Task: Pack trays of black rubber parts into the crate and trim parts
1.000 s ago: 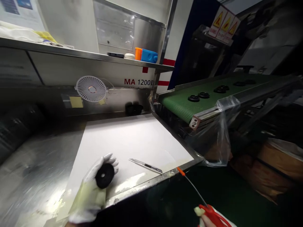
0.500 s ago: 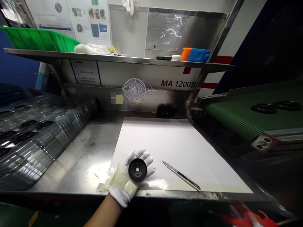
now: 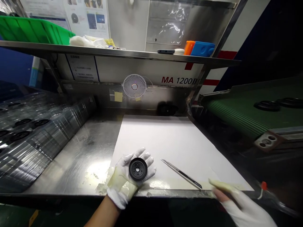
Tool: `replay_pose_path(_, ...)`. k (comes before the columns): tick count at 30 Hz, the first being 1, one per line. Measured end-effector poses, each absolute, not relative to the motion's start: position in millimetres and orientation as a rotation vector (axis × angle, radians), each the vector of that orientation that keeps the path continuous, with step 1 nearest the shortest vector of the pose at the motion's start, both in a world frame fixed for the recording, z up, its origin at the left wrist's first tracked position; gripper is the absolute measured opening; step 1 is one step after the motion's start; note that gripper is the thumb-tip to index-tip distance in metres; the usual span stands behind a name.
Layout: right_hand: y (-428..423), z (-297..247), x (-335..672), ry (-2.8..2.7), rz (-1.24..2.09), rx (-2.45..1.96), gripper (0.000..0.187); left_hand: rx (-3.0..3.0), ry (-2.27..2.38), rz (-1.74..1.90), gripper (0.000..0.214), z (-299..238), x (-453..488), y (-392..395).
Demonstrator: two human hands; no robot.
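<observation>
My left hand [image 3: 129, 173], in a white glove with a yellowish palm, is palm up over the front of the white sheet. On the palm lies a round black wheel-like part [image 3: 138, 169] with a central hole and smaller holes around it, the fingers spread loosely behind it. A slim silver-and-black craft knife [image 3: 182, 174] rests slantwise on the sheet, to the right of that hand. My right hand [image 3: 236, 197], also gloved and somewhat blurred, is at the bench's front edge right of the knife. Its thumb and forefinger are apart, with nothing visible between them.
Clear plastic trays [image 3: 47, 138] with black round parts are stacked at left. More black parts [image 3: 267, 105] lie on a green conveyor [image 3: 236, 116] at right. A small red-tipped object [image 3: 264, 186] is by the right front edge. Overhead runs a metal shelf [image 3: 132, 53]; a fan [image 3: 134, 86] hangs below.
My right hand has come into view at the lower right, near the knife's handle end. The blurred red object at the bottom right now shows only as a small red tip. My left hand stays almost still.
</observation>
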State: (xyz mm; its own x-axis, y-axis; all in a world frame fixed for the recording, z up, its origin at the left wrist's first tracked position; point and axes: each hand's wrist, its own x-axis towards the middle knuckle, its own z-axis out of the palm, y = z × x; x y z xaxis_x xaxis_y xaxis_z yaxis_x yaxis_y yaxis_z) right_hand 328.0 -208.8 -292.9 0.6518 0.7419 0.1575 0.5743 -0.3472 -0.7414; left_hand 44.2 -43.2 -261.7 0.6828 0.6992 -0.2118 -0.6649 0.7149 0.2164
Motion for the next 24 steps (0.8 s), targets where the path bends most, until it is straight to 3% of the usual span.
replay_pose_path(4, -144.7, -254.4, 303.8, -1.568, 0.359, -2.13, 0.042, 0.085, 0.156, 0.733, 0.063, -262.0, 34.5, -50.4)
replay_pose_path(7, -120.6, -257.8, 295.9, -1.72, 0.365, -2.19, 0.04, 0.091, 0.115, 0.74, 0.074, -260.7, 25.6, -54.9)
replay_pose_path(10, -117.6, -263.9, 297.3, -1.759, 0.347, -2.158, 0.053, 0.125, 0.163, 0.777, 0.072, -258.3, 21.3, -55.2)
replay_pose_path(12, -121.3, -263.4, 299.0, -1.611, 0.471, -2.055, 0.06, 0.139, 0.227, 0.791, 0.066, -257.7, 22.2, -52.9)
replay_pose_path(15, -129.7, -254.4, 295.8, -1.106, 0.731, -1.763, 0.048, 0.156, 0.331, 0.783, 0.061, -260.1, 26.3, -48.7)
replay_pose_path(19, -139.7, -234.6, 277.7, -0.754, 0.911, -1.342, 0.055, 0.163, 0.329, 0.728, 0.058, -262.7, 27.3, -50.6)
replay_pose_path(22, -142.4, -225.9, 259.7, -0.799, 0.829, -1.304, 0.055, 0.155, 0.25, 0.665, 0.054, -259.6, 22.4, -58.1)
replay_pose_path(24, -142.4, -224.7, 248.6, -0.886, 0.681, -1.373, 0.042, 0.196, 0.248, 0.638, 0.052, -257.8, 20.1, -62.4)
